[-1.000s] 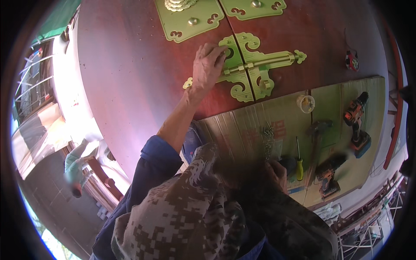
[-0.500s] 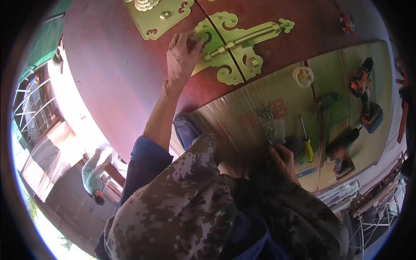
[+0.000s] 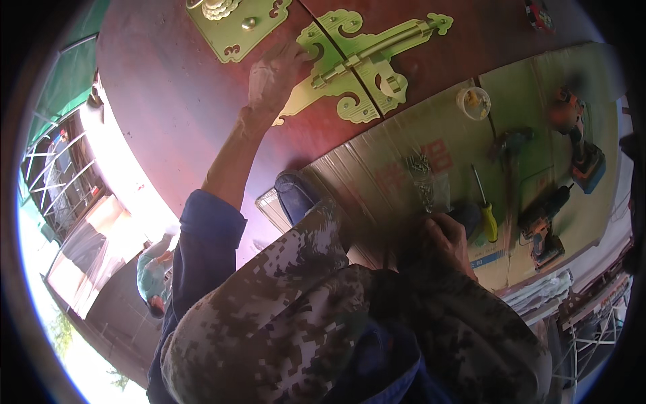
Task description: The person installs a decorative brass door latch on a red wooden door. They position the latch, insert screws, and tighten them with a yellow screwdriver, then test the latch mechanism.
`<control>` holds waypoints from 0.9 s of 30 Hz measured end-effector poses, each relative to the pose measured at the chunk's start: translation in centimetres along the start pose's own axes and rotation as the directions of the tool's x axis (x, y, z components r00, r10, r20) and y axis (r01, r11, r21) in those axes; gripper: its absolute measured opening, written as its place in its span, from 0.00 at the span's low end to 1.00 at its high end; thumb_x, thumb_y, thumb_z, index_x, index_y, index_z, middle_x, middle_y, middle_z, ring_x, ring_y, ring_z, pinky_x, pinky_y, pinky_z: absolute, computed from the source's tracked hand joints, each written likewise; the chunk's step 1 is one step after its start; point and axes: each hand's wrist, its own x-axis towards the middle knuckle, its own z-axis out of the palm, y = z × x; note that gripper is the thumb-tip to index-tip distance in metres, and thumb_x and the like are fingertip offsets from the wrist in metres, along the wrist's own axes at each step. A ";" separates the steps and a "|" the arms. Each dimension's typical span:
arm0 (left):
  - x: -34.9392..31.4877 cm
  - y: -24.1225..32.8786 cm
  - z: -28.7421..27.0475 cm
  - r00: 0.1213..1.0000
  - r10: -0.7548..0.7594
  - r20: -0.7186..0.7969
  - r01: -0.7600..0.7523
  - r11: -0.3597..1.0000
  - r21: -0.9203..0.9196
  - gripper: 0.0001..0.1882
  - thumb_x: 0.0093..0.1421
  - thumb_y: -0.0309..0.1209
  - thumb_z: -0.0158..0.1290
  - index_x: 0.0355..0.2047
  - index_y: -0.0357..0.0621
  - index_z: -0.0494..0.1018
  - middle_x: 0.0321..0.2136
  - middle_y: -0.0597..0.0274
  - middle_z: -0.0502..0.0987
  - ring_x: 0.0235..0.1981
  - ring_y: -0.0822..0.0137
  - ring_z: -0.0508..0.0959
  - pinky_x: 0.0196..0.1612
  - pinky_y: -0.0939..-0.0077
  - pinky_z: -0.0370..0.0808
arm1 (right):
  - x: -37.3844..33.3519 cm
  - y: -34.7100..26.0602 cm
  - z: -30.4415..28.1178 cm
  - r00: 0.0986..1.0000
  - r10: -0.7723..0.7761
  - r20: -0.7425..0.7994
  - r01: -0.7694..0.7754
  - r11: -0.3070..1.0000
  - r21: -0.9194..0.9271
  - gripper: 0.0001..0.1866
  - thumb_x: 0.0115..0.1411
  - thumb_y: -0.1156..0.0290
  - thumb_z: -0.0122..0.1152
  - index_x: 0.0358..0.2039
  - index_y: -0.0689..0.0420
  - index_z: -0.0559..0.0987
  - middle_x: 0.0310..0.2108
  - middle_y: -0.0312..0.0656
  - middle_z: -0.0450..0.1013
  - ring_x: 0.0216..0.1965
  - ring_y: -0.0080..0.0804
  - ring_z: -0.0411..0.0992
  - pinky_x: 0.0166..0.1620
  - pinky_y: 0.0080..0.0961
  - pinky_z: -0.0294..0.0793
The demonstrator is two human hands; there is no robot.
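Note:
My left hand (image 3: 274,77) is at the left part of a brass latch plate (image 3: 330,50) on a dark red wooden surface. Its fingers are bent together and a little blurred; anything between them is hidden. The latch has a long sliding bolt (image 3: 397,46) and spans the seam between two red panels. Low on the right, my right hand (image 3: 447,239) rests by my leg with its fingers drawn together, and what they hold, if anything, does not show. Just beyond it lies a clear plastic bag of screws (image 3: 425,188) on flattened cardboard (image 3: 363,161).
On the cardboard lie a yellow-handled screwdriver (image 3: 488,219), a hammer (image 3: 513,143), two cordless drills (image 3: 587,165) (image 3: 540,229) and a round tub (image 3: 474,103) with small yellowish pieces. Another brass plate (image 3: 245,30) with a knob sits upper left. A person (image 3: 152,276) in green is off to the left.
My left hand has shifted slightly left along the latch plate. My right hand stays low by my leg. The whole view has tilted a little.

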 end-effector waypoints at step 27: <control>2.5 0.9 -1.3 0.901 -0.167 0.400 0.110 0.981 0.161 0.13 0.73 0.37 0.48 0.40 0.38 0.74 0.28 0.43 0.78 0.31 0.41 0.81 0.33 0.48 0.77 | 0.6 0.8 -1.3 0.995 0.075 0.067 -0.079 0.995 0.058 0.15 0.68 0.65 0.59 0.43 0.66 0.82 0.27 0.40 0.77 0.31 0.25 0.73 0.37 0.25 0.72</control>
